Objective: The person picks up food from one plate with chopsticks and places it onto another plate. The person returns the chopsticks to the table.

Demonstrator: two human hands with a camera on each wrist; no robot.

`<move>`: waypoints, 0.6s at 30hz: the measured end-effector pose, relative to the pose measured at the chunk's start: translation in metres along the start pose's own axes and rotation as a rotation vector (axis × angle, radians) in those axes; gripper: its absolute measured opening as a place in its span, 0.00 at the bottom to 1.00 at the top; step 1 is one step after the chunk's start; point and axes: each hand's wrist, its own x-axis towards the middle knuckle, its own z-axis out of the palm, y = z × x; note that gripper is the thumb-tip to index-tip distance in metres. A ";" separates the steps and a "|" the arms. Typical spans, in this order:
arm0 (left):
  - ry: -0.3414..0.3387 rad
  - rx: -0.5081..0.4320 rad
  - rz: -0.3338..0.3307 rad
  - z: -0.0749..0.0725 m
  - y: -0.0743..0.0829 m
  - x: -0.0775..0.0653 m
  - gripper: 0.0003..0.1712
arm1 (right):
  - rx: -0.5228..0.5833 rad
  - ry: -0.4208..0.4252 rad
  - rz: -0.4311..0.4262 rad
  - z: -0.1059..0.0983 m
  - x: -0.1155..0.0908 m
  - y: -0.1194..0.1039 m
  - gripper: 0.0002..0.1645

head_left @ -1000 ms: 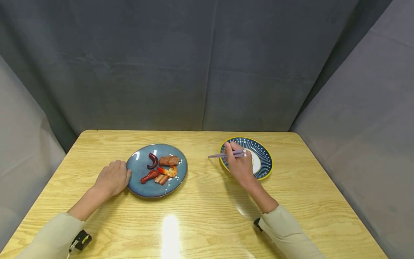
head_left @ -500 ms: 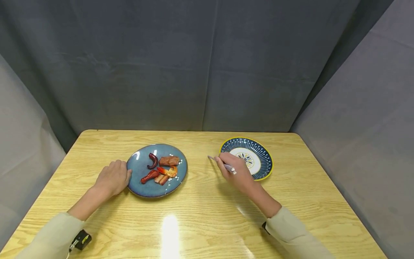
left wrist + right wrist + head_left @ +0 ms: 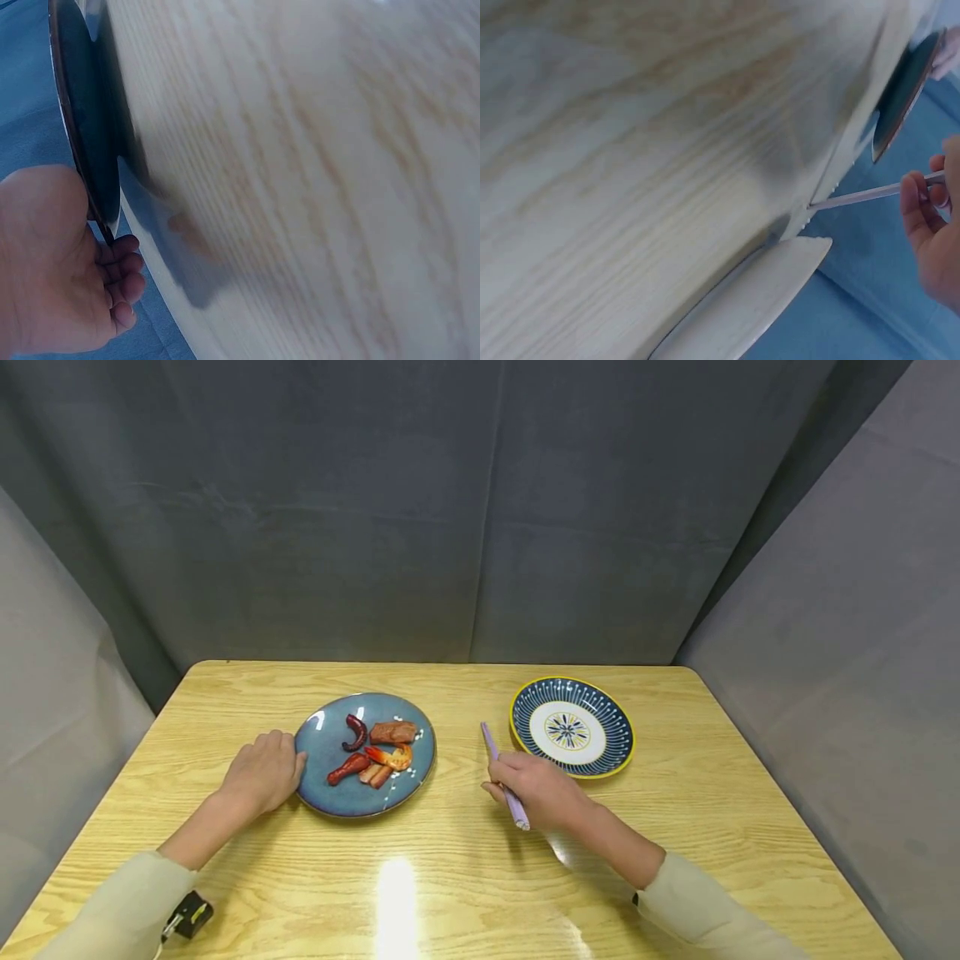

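My left hand (image 3: 264, 774) grips the left rim of a blue glazed plate (image 3: 322, 793); in the left wrist view its fingers curl at the rim. On that plate lie a dark curled piece like an octopus tentacle (image 3: 356, 733), a brown slab of meat (image 3: 393, 732), a shrimp (image 3: 390, 757), a small drumstick (image 3: 348, 769) and a streaky pinkish-brown piece (image 3: 375, 775). My right hand (image 3: 542, 789) holds lilac chopsticks (image 3: 516, 810) close together, their thin ends pointing away from me, between the two plates. In the right wrist view the tips appear near or at the tabletop.
A patterned plate (image 3: 567, 731) with a yellow rim, blue band and white centre stands to the right, just beyond my right hand. The wooden table (image 3: 465, 893) ends at a grey curtain (image 3: 375, 527) behind. Pale cloth walls (image 3: 862, 652) flank it.
My right hand has drawn back toward me, off the patterned plate. The chopsticks have swung from pointing left to pointing away from me. The left hand and blue plate stay put.
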 end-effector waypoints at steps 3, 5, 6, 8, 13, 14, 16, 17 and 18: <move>-0.004 0.008 -0.001 0.001 0.000 0.000 0.18 | -0.010 -0.052 0.011 0.003 -0.005 -0.005 0.18; -0.006 0.012 -0.001 0.001 -0.001 0.000 0.18 | -0.033 -0.079 0.017 0.005 -0.008 -0.008 0.18; -0.006 0.012 -0.001 0.002 -0.001 0.000 0.18 | -0.046 -0.089 0.016 0.006 -0.009 -0.010 0.17; -0.006 0.012 -0.001 0.002 -0.001 0.000 0.18 | -0.068 -0.102 0.011 0.008 -0.011 -0.012 0.16; 0.001 0.009 0.001 0.002 -0.002 0.000 0.17 | -0.108 -0.141 -0.017 0.009 -0.013 -0.016 0.16; 0.002 0.008 0.001 0.002 -0.001 0.000 0.17 | -0.115 -0.154 -0.024 0.009 -0.013 -0.016 0.17; 0.003 0.007 0.002 0.002 -0.002 0.001 0.17 | -0.131 -0.183 -0.036 0.008 -0.013 -0.018 0.18; 0.003 0.007 0.004 0.002 -0.002 0.001 0.17 | -0.138 -0.198 -0.041 0.008 -0.013 -0.019 0.18; 0.002 0.007 0.005 0.002 -0.002 0.001 0.17 | -0.144 -0.213 -0.047 0.008 -0.013 -0.020 0.18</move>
